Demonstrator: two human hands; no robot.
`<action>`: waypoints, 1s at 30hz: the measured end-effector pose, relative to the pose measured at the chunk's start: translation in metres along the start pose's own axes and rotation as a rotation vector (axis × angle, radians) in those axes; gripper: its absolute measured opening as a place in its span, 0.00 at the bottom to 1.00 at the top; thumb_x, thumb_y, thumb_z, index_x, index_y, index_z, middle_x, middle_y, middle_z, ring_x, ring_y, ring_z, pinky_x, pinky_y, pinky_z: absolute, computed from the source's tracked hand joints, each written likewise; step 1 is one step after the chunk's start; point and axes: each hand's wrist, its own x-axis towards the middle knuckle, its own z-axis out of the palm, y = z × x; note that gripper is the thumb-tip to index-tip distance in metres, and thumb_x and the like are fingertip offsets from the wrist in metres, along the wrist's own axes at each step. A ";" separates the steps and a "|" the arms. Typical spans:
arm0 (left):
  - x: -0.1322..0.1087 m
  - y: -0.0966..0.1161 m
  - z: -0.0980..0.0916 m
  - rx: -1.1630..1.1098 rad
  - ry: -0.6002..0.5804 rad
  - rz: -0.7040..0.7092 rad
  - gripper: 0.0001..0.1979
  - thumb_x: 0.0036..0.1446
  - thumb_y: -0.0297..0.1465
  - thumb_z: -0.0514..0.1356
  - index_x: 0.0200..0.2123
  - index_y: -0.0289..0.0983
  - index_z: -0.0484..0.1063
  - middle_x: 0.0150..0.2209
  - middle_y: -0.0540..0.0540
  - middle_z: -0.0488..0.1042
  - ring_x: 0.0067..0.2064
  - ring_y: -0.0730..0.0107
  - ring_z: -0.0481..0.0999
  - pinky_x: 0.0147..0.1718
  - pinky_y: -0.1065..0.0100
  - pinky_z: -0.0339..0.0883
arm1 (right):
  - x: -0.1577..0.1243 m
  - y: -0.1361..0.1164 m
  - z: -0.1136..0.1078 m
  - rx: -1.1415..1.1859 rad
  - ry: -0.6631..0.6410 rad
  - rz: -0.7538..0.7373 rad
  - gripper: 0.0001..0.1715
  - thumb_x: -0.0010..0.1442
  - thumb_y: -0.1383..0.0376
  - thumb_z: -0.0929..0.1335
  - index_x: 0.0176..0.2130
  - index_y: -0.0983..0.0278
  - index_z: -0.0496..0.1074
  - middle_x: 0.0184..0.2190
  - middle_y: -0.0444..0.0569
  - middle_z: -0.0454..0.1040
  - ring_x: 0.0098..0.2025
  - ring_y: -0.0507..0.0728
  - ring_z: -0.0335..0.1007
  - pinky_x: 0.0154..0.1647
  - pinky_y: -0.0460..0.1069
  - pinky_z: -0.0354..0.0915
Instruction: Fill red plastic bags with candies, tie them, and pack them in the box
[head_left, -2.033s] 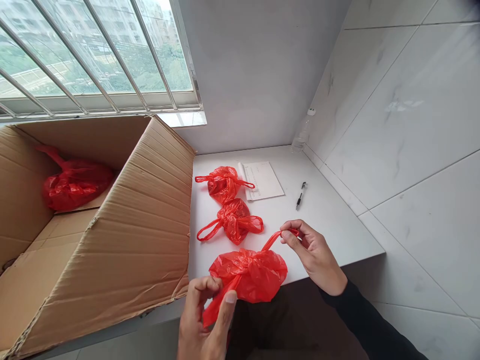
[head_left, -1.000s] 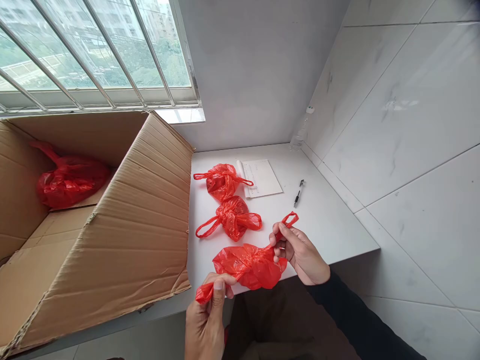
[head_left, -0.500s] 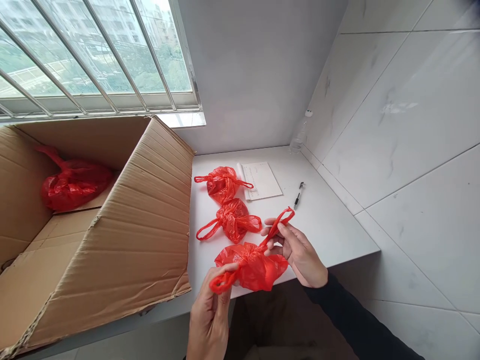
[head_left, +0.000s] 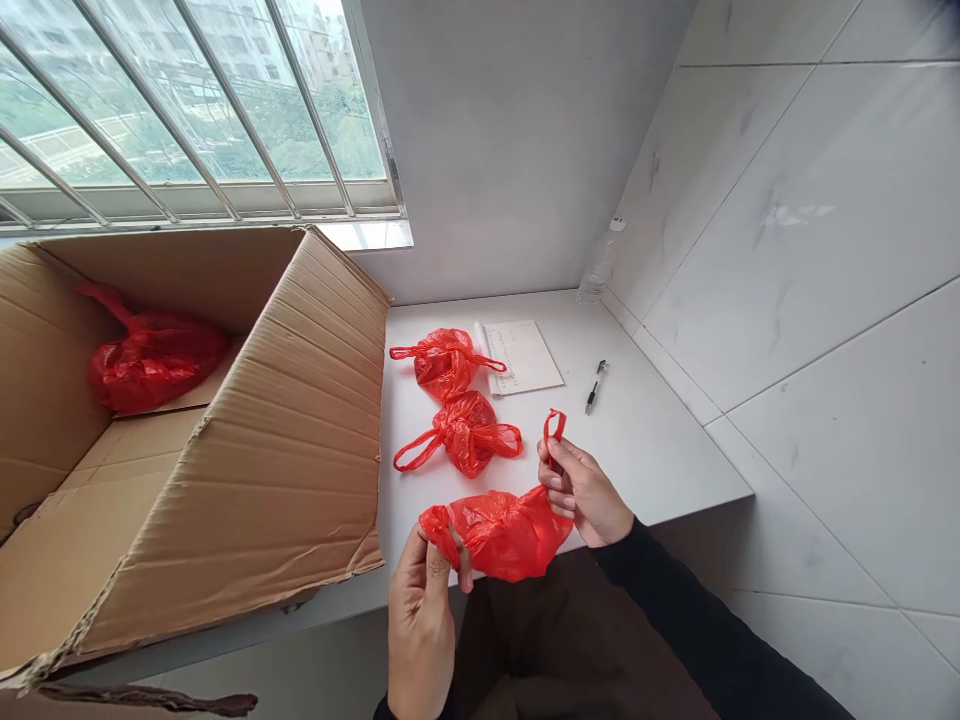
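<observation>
A red plastic bag [head_left: 514, 540] hangs stretched between my two hands at the table's front edge. My left hand [head_left: 426, 590] is closed on one handle, thumb and fingers pinching it. The other handle is gripped by my right hand [head_left: 581, 490], its loop sticking up above the fingers. What the bag contains cannot be made out. Just beyond it lies a second red bag [head_left: 469, 435], knotted, with a loop on either side. Behind that one sits a third knotted red bag [head_left: 444, 368].
A large open cardboard box [head_left: 300, 420] stands on the left, with another red bag [head_left: 154, 355] inside. Toward the back of the white table [head_left: 660, 440] are a notepad [head_left: 525, 357], a black pen [head_left: 595, 388] and a clear bottle [head_left: 595, 270]. Tiled wall borders the right.
My right hand has closed more firmly around its handle and moved slightly. My left hand has turned upright with its handle, and the handles are pulled further apart.
</observation>
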 end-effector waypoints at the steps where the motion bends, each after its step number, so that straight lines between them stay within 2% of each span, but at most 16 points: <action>1: 0.000 -0.002 -0.002 0.000 0.022 -0.007 0.15 0.67 0.44 0.56 0.31 0.41 0.70 0.23 0.54 0.64 0.26 0.72 0.62 0.31 0.72 0.64 | 0.000 0.001 -0.001 -0.012 -0.001 -0.004 0.23 0.57 0.46 0.73 0.33 0.61 0.65 0.18 0.34 0.62 0.14 0.43 0.44 0.13 0.40 0.46; 3: -0.001 -0.005 -0.006 0.002 0.063 -0.018 0.13 0.66 0.44 0.58 0.35 0.41 0.72 0.27 0.53 0.67 0.30 0.72 0.66 0.35 0.72 0.65 | -0.002 0.002 -0.002 -0.038 -0.002 -0.017 0.23 0.58 0.46 0.72 0.35 0.61 0.67 0.20 0.37 0.67 0.15 0.44 0.52 0.14 0.41 0.53; 7: -0.005 -0.008 -0.010 0.006 0.074 -0.026 0.15 0.65 0.43 0.59 0.49 0.42 0.74 0.44 0.47 0.74 0.47 0.65 0.72 0.50 0.68 0.66 | -0.008 0.000 0.002 -0.086 -0.007 -0.082 0.23 0.61 0.45 0.70 0.41 0.61 0.70 0.28 0.42 0.73 0.22 0.49 0.65 0.23 0.45 0.67; 10: -0.007 -0.005 -0.008 0.044 0.026 -0.004 0.12 0.65 0.41 0.60 0.47 0.42 0.75 0.46 0.45 0.74 0.52 0.62 0.71 0.53 0.67 0.64 | -0.012 0.000 0.005 -0.098 -0.015 -0.123 0.22 0.63 0.45 0.69 0.43 0.61 0.71 0.31 0.44 0.74 0.24 0.50 0.67 0.24 0.46 0.67; 13: -0.007 0.005 -0.003 0.043 -0.017 0.034 0.12 0.66 0.41 0.58 0.35 0.41 0.75 0.40 0.45 0.75 0.49 0.60 0.70 0.52 0.65 0.64 | -0.015 0.000 0.008 -0.111 -0.031 -0.144 0.22 0.64 0.45 0.68 0.41 0.61 0.71 0.31 0.44 0.73 0.24 0.50 0.65 0.23 0.46 0.65; 16: -0.007 0.015 0.003 -0.022 -0.063 0.056 0.17 0.67 0.43 0.55 0.29 0.41 0.71 0.32 0.46 0.73 0.44 0.60 0.70 0.54 0.62 0.62 | -0.014 0.000 0.008 -0.124 -0.012 -0.140 0.24 0.62 0.44 0.69 0.40 0.61 0.71 0.26 0.41 0.69 0.21 0.48 0.61 0.21 0.45 0.63; 17: -0.007 0.018 0.004 -0.043 -0.079 0.044 0.17 0.67 0.43 0.54 0.29 0.41 0.71 0.30 0.47 0.72 0.40 0.62 0.70 0.52 0.62 0.63 | -0.013 0.000 0.008 -0.128 0.001 -0.141 0.24 0.62 0.43 0.69 0.39 0.61 0.71 0.24 0.39 0.66 0.20 0.47 0.57 0.19 0.44 0.60; 19: -0.008 0.021 0.005 -0.066 -0.094 0.001 0.17 0.66 0.42 0.55 0.27 0.40 0.69 0.27 0.49 0.68 0.30 0.68 0.64 0.41 0.66 0.65 | -0.010 0.001 0.005 -0.136 0.018 -0.152 0.24 0.62 0.44 0.69 0.37 0.61 0.70 0.20 0.36 0.61 0.17 0.45 0.49 0.16 0.42 0.52; 21: -0.011 0.021 0.006 -0.057 -0.083 -0.038 0.18 0.66 0.42 0.55 0.26 0.40 0.68 0.25 0.51 0.64 0.25 0.72 0.57 0.31 0.69 0.62 | -0.007 0.003 0.002 -0.151 0.025 -0.174 0.23 0.62 0.44 0.69 0.36 0.61 0.70 0.18 0.34 0.56 0.17 0.45 0.43 0.16 0.41 0.48; 23: -0.013 0.018 0.004 -0.042 -0.066 -0.053 0.18 0.66 0.42 0.56 0.26 0.39 0.69 0.23 0.52 0.59 0.24 0.72 0.54 0.28 0.70 0.61 | -0.005 0.005 -0.001 -0.170 0.029 -0.190 0.23 0.61 0.44 0.70 0.36 0.61 0.71 0.17 0.34 0.55 0.17 0.45 0.44 0.16 0.42 0.50; 25: -0.016 0.015 0.000 -0.038 -0.037 -0.048 0.18 0.66 0.43 0.56 0.27 0.40 0.70 0.22 0.53 0.59 0.24 0.72 0.57 0.30 0.70 0.64 | -0.005 0.008 -0.004 -0.187 0.023 -0.198 0.24 0.61 0.43 0.70 0.37 0.62 0.72 0.17 0.36 0.59 0.17 0.47 0.50 0.17 0.43 0.54; 27: -0.020 0.010 -0.008 -0.051 -0.004 -0.022 0.18 0.64 0.47 0.57 0.29 0.40 0.71 0.25 0.51 0.65 0.29 0.69 0.66 0.37 0.68 0.69 | -0.006 0.010 -0.006 -0.201 0.002 -0.199 0.25 0.61 0.43 0.70 0.38 0.62 0.73 0.20 0.40 0.67 0.20 0.49 0.58 0.21 0.44 0.60; 28: -0.022 0.007 -0.013 -0.055 0.009 -0.012 0.18 0.64 0.48 0.56 0.33 0.41 0.73 0.30 0.49 0.70 0.35 0.66 0.71 0.42 0.66 0.71 | -0.008 0.010 -0.006 -0.206 -0.013 -0.203 0.25 0.61 0.43 0.69 0.39 0.62 0.74 0.23 0.42 0.71 0.23 0.50 0.62 0.24 0.46 0.64; 30: -0.026 0.000 -0.023 -0.012 0.038 -0.024 0.19 0.63 0.50 0.56 0.44 0.42 0.74 0.46 0.45 0.76 0.51 0.58 0.73 0.55 0.61 0.67 | -0.010 0.009 -0.007 -0.215 -0.031 -0.222 0.25 0.63 0.43 0.68 0.42 0.61 0.75 0.30 0.46 0.76 0.29 0.53 0.69 0.31 0.48 0.68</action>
